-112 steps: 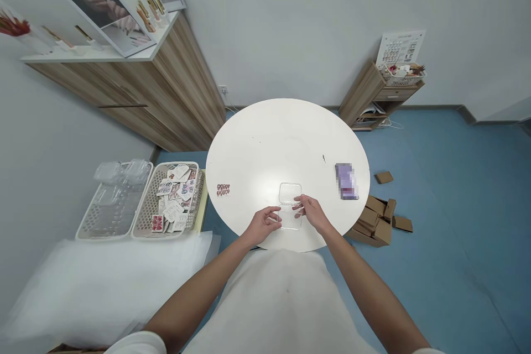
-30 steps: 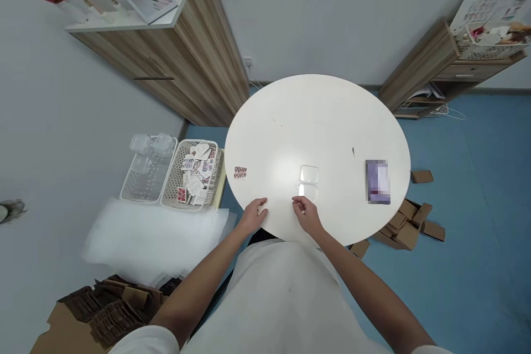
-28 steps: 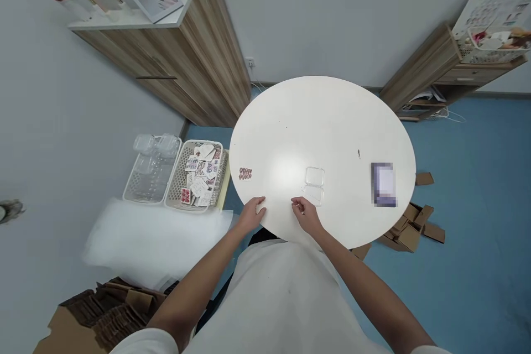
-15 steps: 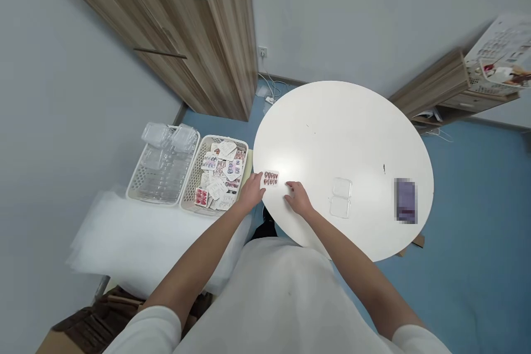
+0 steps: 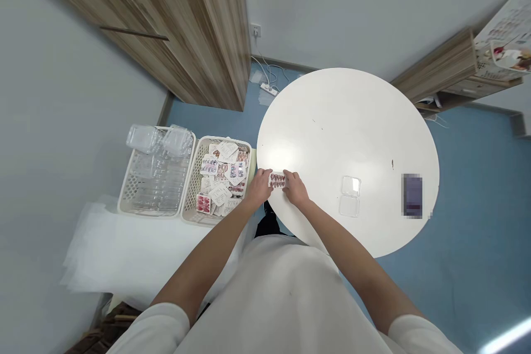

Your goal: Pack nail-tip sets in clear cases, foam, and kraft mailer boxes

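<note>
A small card of press-on nails (image 5: 277,180), set in two rows, is held over the near left part of the white round table (image 5: 348,121). My left hand (image 5: 259,187) grips its left edge between thumb and fingers. On the right edge, my right hand (image 5: 295,188) pinches it the same way. To the right on the table lies a clear plastic case (image 5: 349,197), unfolded flat. Left of the table, a white basket (image 5: 188,199) holds many more nail cards.
Another white basket (image 5: 124,191), full of clear plastic cases, stands further left. White sheeting (image 5: 136,249) lies in front of both baskets. A blurred purple object (image 5: 412,194) rests at the table's right. Behind stand a wooden cabinet (image 5: 194,27) and a power strip (image 5: 269,89) on the floor.
My right hand has moved left and taken hold of the nail card's right edge. Before, only my left hand held the card. The view has shifted slightly.
</note>
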A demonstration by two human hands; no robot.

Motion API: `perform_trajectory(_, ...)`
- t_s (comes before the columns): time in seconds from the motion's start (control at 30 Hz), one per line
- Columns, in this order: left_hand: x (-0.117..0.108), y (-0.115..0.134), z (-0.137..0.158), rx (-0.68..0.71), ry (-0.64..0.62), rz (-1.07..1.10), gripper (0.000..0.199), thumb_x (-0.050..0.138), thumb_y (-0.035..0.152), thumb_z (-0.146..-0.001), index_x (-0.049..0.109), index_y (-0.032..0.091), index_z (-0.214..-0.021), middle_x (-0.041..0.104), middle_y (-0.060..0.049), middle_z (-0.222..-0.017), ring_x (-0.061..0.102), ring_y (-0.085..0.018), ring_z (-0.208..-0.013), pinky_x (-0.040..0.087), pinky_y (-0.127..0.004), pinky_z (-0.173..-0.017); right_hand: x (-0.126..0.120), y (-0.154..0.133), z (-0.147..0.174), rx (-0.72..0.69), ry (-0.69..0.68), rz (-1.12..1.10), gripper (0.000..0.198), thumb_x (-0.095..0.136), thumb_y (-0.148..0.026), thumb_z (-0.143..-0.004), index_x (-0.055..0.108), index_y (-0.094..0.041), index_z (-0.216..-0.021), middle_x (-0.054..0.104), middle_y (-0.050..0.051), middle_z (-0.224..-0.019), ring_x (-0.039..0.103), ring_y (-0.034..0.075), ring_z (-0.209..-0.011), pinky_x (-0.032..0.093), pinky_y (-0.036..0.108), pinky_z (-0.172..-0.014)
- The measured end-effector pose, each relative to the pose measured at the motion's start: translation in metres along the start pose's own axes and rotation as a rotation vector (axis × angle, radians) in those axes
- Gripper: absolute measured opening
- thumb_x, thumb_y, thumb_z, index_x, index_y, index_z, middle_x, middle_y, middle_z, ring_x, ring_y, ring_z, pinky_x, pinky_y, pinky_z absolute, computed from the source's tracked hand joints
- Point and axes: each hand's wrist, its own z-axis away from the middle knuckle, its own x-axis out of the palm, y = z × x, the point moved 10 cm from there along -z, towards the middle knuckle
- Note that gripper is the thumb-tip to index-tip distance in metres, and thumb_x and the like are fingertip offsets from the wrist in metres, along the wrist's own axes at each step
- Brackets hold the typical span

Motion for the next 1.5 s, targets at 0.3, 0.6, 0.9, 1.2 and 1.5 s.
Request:
perform_trajectory(0.3,0.000,0.004,0.010,0.064,0.052,0.092,0.057,0.053,0.013,-0.072,0.033,0.022,-0.125,0.050,-0.007,-0.107,0.048,-0.022,-0.100,0.040,-0.032,-0.082,-0.002,0.000,0.015,-0.031,0.044,-0.138,0.064,0.043,-0.008,-0.069,0.027,-0.024,-0.129,0.048,0.006,-0.109,0.051,0.018,-0.087,0.043,0.033,-0.074)
perform_trajectory(0.6,0.020,0.035,0.025,0.133,0.003,0.159,0.068,0.053,0.018,-0.072,0.022,0.021,-0.132,0.049,-0.007,-0.102,0.051,-0.020,-0.091,0.042,-0.031,-0.077,-0.027,0.021,0.047,-0.076,0.092,-0.233,0.063,0.046,-0.010,-0.069,0.028,-0.021,-0.128,0.047,0.006,-0.100,0.048,0.016,-0.081,0.045,0.032,-0.076)
perform_trajectory(0.9,0.058,0.118,0.044,0.265,0.023,0.141,0.061,0.054,0.022,-0.072,0.029,0.022,-0.127,0.050,-0.005,-0.095,0.051,-0.018,-0.080,0.045,-0.032,-0.070,-0.076,0.082,0.098,-0.142,0.112,-0.283,0.059,0.049,-0.016,-0.071,0.030,-0.024,-0.126,0.048,0.003,-0.095,0.047,0.013,-0.067,0.046,0.033,-0.071)
perform_trajectory(1.2,0.118,0.183,0.051,0.351,-0.073,-0.020,0.061,0.061,0.034,-0.066,0.040,0.021,-0.122,0.047,-0.008,-0.104,0.046,-0.024,-0.096,0.042,-0.036,-0.079,-0.109,0.160,0.141,-0.196,0.105,-0.246,0.060,0.058,-0.027,-0.066,0.036,-0.023,-0.122,0.045,0.008,-0.109,0.042,0.023,-0.104,0.039,0.042,-0.087)
perform_trajectory(1.5,0.142,0.211,0.033,0.302,-0.153,-0.122,0.063,0.062,0.036,-0.066,0.038,0.025,-0.123,0.046,-0.008,-0.104,0.045,-0.024,-0.097,0.040,-0.035,-0.078,-0.122,0.194,0.133,-0.180,0.107,-0.218,0.059,0.059,-0.028,-0.065,0.037,-0.022,-0.120,0.039,0.008,-0.120,0.035,0.025,-0.113,0.036,0.042,-0.091)
